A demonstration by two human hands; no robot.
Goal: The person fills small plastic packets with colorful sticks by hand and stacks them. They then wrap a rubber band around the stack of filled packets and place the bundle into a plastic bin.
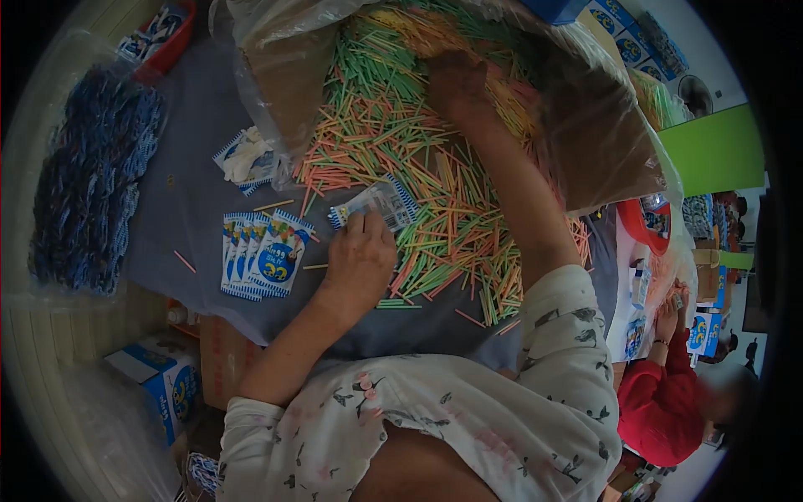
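My left hand (361, 258) has its fingertips closed on the near edge of a small blue-and-white printed packet (381, 203), which shows its back at the edge of the pile. My right hand (458, 84) reaches far into a heap of thin coloured sticks (368, 125), green, yellow, orange and pink. Its fingers are dark and partly buried, so their grip does not show. Left of my left hand lies a fanned stack of similar packets (266, 255), printed side up. Behind that stack is another packet (251, 159) with something white on top.
A large plastic-lined carton (602, 125) surrounds the heap's far side. Many blue packets (96, 176) are massed at left, near a red basket (171, 46). Loose sticks dot the grey cloth (184, 226). A co-worker in a red sleeve (661, 402) works at right.
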